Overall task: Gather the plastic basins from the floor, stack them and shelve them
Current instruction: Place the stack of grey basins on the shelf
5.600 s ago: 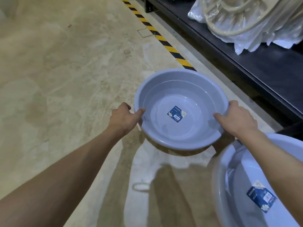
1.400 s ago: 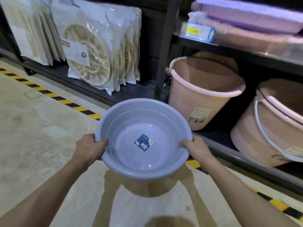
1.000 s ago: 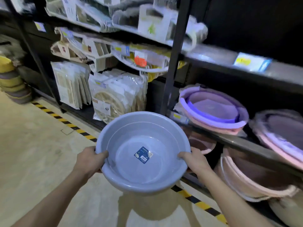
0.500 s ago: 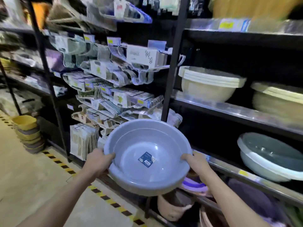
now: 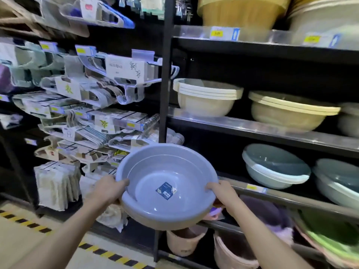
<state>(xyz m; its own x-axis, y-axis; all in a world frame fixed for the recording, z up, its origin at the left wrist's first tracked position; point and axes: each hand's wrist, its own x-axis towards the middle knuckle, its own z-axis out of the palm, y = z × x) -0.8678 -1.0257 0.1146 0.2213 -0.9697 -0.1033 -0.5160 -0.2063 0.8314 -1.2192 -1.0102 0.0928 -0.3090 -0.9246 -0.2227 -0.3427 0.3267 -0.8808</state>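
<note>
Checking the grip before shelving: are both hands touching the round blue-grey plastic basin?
Touching. The head view shows the left hand and right hand gripping opposite rims of the blue-grey plastic basin.

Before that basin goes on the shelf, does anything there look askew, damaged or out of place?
Nothing stands out. Both hands, left hand and right hand, grip the blue-grey basin by its rim, intact and slightly tilted; the shelved basin stacks sit nested.

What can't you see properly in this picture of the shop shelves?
- Head view: the print on the blue sticker inside the round grey-blue plastic basin is too small.
- Yellow price tags are blurred.
- Pink buckets are partly hidden behind the basin.
- Fingers under the rim: left hand, right hand.
</note>
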